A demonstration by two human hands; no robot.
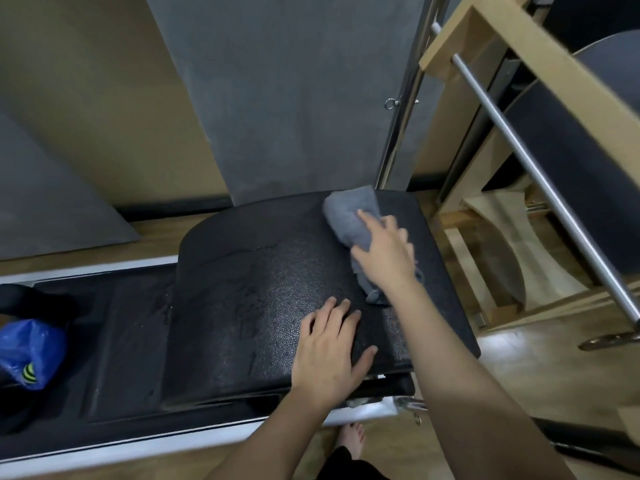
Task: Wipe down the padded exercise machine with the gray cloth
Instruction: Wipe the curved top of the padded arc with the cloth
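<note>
Mid-wipe: right hand, fingers flat, presses the folded gray cloth at upper centre-right on the black curved textured pad, left hand splayed bracing; next, probably sweep toward the unwiped left.

Right hand presses gray cloth on black pad; left hand flat.

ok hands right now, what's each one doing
Left hand: open, fingers flat, resting on the black pad, holding nothing.
Right hand: open, fingers straight, pressing the gray cloth onto the pad.
</note>
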